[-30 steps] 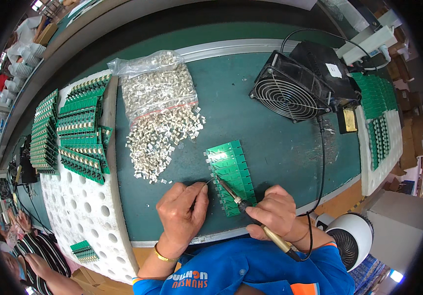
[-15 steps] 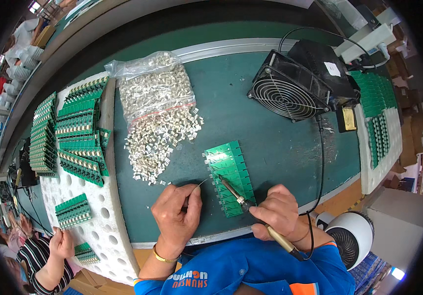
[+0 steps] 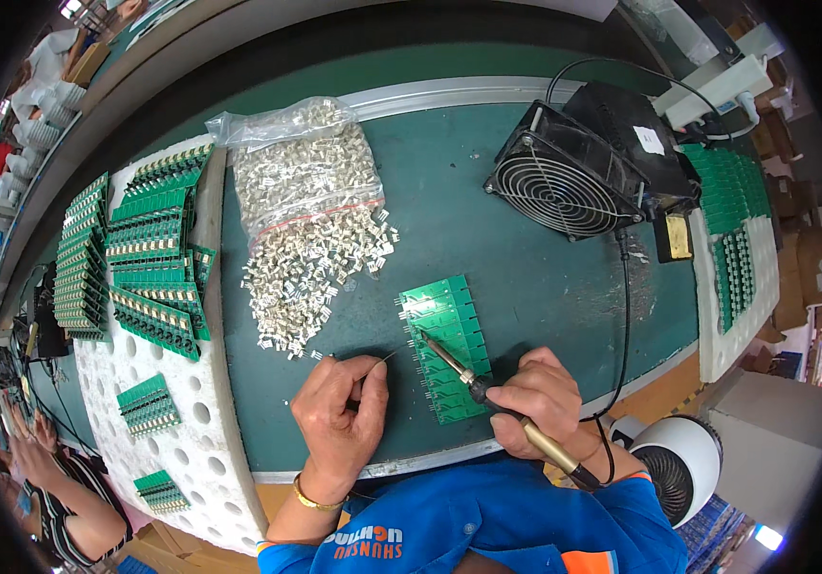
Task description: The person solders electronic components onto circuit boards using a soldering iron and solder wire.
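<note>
A green circuit board panel point(image 3: 454, 325) lies on the bench before me, white connectors with pins along its left edge. My right hand point(image 3: 537, 404) is wrapped round the handle of a soldering iron point(image 3: 449, 360). Its tip rests on or just above the left part of the panel, at the connector row. Just left of the panel, my left hand point(image 3: 342, 409) pinches a thin solder wire point(image 3: 393, 354) between thumb and forefinger. The wire's end points toward the panel; whether it touches is too fine to tell.
Loose white connectors point(image 3: 301, 277) spill from a plastic bag point(image 3: 306, 167) beyond my left hand. A black fan point(image 3: 569, 182) stands at the far right. White foam slabs point(image 3: 210, 383) flank the bench, bearing stacked boards point(image 3: 148, 230). A co-worker's hand point(image 3: 38, 459) is at the lower left.
The soldering iron's tip has shifted slightly away from me along the connector row. My left hand has drawn back a little leftward. The co-worker's hand has left the small board on the foam.
</note>
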Demonstrator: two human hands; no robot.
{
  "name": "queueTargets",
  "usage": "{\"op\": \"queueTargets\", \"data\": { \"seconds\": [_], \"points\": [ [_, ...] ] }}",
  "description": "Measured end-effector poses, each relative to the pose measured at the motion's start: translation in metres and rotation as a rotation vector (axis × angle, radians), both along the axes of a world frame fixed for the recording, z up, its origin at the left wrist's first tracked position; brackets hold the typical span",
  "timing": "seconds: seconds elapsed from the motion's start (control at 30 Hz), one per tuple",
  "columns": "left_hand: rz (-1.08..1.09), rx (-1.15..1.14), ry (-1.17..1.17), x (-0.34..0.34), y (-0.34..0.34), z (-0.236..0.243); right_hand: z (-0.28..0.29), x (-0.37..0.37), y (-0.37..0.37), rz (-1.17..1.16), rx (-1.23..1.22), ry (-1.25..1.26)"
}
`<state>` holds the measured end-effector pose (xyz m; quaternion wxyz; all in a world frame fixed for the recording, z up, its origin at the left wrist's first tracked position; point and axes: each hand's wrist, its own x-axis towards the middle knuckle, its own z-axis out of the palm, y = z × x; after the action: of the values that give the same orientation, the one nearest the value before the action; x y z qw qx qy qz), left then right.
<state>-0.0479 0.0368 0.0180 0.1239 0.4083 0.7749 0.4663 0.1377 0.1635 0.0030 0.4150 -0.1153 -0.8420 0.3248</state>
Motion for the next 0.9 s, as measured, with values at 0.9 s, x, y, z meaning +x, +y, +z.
{"op": "queueTargets", "data": {
  "seconds": [0.9],
  "points": [
    [-0.038,0.035,0.018,-0.0033,-0.0003,-0.0023,0.0028,0.0001,-0.0051,0.047,0.124,-0.121]
  ]
}}
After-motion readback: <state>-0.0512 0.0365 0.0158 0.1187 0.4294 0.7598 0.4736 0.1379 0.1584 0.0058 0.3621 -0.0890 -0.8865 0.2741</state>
